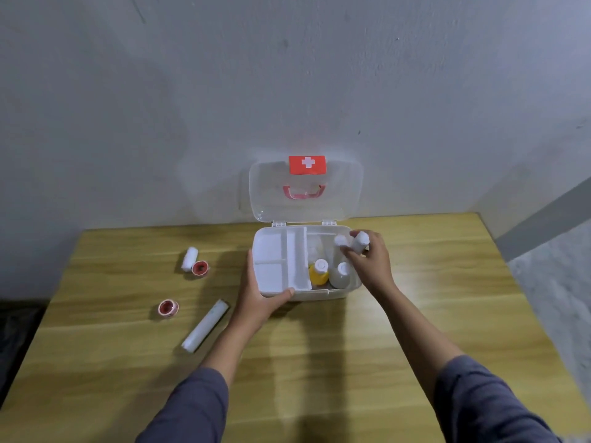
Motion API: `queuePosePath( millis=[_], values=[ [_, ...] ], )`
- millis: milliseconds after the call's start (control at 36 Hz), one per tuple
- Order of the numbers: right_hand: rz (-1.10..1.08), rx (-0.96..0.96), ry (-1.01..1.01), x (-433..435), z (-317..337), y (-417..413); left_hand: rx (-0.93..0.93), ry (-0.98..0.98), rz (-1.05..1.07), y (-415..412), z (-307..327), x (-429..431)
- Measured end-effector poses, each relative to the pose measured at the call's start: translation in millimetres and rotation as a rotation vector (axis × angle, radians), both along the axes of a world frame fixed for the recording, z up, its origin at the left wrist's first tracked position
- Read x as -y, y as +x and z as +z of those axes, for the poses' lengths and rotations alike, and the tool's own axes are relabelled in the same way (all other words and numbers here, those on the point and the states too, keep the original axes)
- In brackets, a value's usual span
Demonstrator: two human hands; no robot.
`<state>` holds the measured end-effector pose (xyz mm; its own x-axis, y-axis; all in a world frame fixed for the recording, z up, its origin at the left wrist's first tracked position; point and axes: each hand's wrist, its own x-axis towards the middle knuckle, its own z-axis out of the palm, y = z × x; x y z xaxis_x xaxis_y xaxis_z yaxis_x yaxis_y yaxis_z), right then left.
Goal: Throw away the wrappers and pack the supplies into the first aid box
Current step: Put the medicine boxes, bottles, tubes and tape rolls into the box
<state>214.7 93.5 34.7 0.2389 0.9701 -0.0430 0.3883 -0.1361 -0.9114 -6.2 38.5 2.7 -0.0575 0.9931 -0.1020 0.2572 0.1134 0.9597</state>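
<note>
Packing step under way. The first aid box (pixel 319 294) sits open at the far middle of the wooden table (pixel 415 314), clear lid (pixel 305 190) standing upright against the wall. The left hand (pixel 259 295) clasps the box's near-left corner, thumb over the front rim, steadying it. The right hand (pixel 372 260) hovers over the right side of the box, fingers closed around two small white rolls (pixel 351 242), held above the open right compartment. In that compartment already: a yellow bottle (pixel 319 273) and a clear bottle (pixel 342 274), both standing upright, side by side. A white divided tray (pixel 278 260) fills the left half of the box; its sections look empty. Still out on the table to the left, well apart from the box: a short white roll (pixel 189 259) touching a red tape spool (pixel 200 267), a second red spool (pixel 168 307) nearer, and a long white roll (pixel 205 326) lying at a slant. No wrappers or bin that I can make out. Likely next: lower the two rolls into the far part of the right compartment, behind the bottles, without knocking them over, then let go and reach left for the remaining items.
</note>
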Motion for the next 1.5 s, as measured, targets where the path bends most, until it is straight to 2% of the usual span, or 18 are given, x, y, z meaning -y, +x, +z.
queuePosePath(
  millis=[194,389,528,639,750,861,917,1028,1194,1361,1500],
  values=[
    [0.055,0.079,-0.008,6,2,-1,-0.002,-0.011,0.0,-2,-4,0],
    [-0.017,0.068,-0.04,20,-3,-2,0.006,-0.084,-0.011,-2,1,2],
    [-0.069,-0.009,-0.062,22,-5,-5,-0.05,-0.147,-0.056,-9,-2,3],
    [-0.108,-0.026,-0.068,23,-7,-8,-0.176,-0.114,-0.045,-20,2,16],
    [-0.123,-0.041,-0.072,24,-9,-9,-0.362,0.006,0.175,-58,-16,34],
    [-0.142,-0.06,-0.062,24,-8,-11,-0.44,-0.108,0.59,-104,-36,46],
    [-0.147,-0.061,-0.058,24,-9,-12,-0.448,-0.184,0.643,-119,-40,45],
    [-0.155,-0.045,-0.051,23,-14,-13,-0.446,-0.262,0.529,-126,-51,33],
    [-0.155,-0.042,-0.041,24,-17,-13,-0.473,-0.177,0.356,-113,-60,18],
    [-0.17,-0.065,-0.036,24,-19,-15,-0.663,-0.032,0.076,-116,-67,-10],
    [-0.205,-0.089,-0.022,23,-22,-17,-0.742,0.05,-0.004,-119,-68,-37]
  ],
)
